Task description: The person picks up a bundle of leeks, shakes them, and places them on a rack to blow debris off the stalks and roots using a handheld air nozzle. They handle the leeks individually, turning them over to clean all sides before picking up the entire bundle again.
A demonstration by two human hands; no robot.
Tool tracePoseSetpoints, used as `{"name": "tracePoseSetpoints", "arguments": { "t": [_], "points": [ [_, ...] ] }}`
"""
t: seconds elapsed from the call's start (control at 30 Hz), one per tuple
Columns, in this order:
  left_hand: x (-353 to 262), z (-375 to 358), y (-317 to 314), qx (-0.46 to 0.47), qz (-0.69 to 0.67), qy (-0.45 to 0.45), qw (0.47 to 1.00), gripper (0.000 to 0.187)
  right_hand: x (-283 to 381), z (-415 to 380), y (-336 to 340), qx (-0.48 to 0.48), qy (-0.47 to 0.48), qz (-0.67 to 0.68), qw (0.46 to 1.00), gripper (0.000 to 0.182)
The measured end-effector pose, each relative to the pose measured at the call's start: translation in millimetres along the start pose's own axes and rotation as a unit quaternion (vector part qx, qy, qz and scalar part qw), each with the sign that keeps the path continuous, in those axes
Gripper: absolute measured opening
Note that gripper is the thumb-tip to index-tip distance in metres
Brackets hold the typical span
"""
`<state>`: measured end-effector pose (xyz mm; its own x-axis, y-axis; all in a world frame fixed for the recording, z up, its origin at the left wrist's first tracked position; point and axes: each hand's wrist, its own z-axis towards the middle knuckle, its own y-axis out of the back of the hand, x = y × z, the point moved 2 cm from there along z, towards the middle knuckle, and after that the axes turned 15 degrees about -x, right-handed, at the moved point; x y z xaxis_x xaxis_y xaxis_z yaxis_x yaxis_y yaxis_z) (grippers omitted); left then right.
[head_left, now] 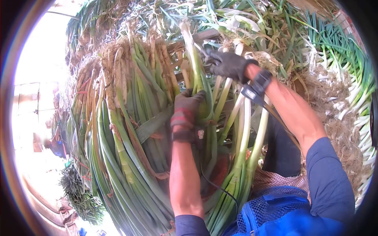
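My left hand (188, 108), in a dark glove with a reddish band, is closed around a thick green onion (193, 59). Its pale root end points up and away from me, and its green leaves hang below the hand. My right hand (230, 65), also in a dark glove, is beside the pale part of that stalk with its fingers curled. A thin, light, blade-like piece (200, 48) shows at its fingertips, too blurred to name. To the left lies a big heap of untrimmed green onions (118, 129), roots upward. Several cleaner white-stemmed onions (246, 129) lean to the right, below my right hand.
Stripped leaves and peelings (252, 23) cover the area beyond my hands. A pile of cut roots (327, 102) lies to the right, bordered by a row of white-stemmed onions (360, 106). A wooden bar (201, 36) crosses behind the held stalk. Another green bundle (80, 192) lies lower left.
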<state>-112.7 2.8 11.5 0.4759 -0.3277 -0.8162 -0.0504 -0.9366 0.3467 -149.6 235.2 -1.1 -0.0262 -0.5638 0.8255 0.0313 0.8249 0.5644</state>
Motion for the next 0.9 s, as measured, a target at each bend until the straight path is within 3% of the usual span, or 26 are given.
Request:
{"name": "tracePoseSetpoints", "arguments": {
  "t": [0.13,0.23,0.27,0.37,0.47,0.57,0.6,0.7,0.8,0.9],
  "points": [
    [-25.7,-16.7,3.5,-0.047,0.088,-0.021,0.995,0.034,3.5,-80.2,17.9,0.088,-0.028,0.087,0.992,0.069],
    [-29.2,-22.1,11.1,-0.085,0.188,-0.038,0.978,0.032,36.9,-141.5,50.9,0.198,-0.06,0.157,0.966,0.082],
    [-29.4,-24.2,13.5,-0.1,0.225,-0.047,0.968,0.031,45.6,-153.7,63.4,0.259,-0.096,0.121,0.953,0.083],
    [-43.1,-44.3,15.3,-0.132,0.303,-0.126,0.935,0.035,39.8,-184.1,72.5,0.138,-0.027,0.138,0.98,0.07],
    [-59.7,-61.7,4.4,-0.187,0.456,-0.186,0.85,0.041,45.8,-191.8,70.9,0.13,0.021,0.111,0.985,0.072],
    [-60.6,-68.0,-3.3,-0.207,0.502,-0.193,0.818,0.033,33.8,-175.5,40.9,0.06,0.039,0.113,0.991,0.073],
    [-60.8,-70.0,-4.9,-0.201,0.511,-0.188,0.814,0.033,41.6,-165.0,45.3,0.084,-0.033,0.113,0.989,0.071],
    [-59.3,-71.2,-5.3,-0.184,0.543,-0.174,0.801,0.034,41.7,-140.6,36.0,0.102,-0.074,0.013,0.992,0.074],
    [-59.8,-66.0,-5.3,-0.179,0.56,-0.159,0.794,0.035,33.0,-150.2,16.0,0.117,0.004,0.114,0.987,0.074],
    [-57.1,-55.1,-4.2,-0.188,0.556,-0.15,0.796,0.039,23.0,-160.9,-4.6,0.131,-0.002,0.137,0.982,0.068]
  ]
}}
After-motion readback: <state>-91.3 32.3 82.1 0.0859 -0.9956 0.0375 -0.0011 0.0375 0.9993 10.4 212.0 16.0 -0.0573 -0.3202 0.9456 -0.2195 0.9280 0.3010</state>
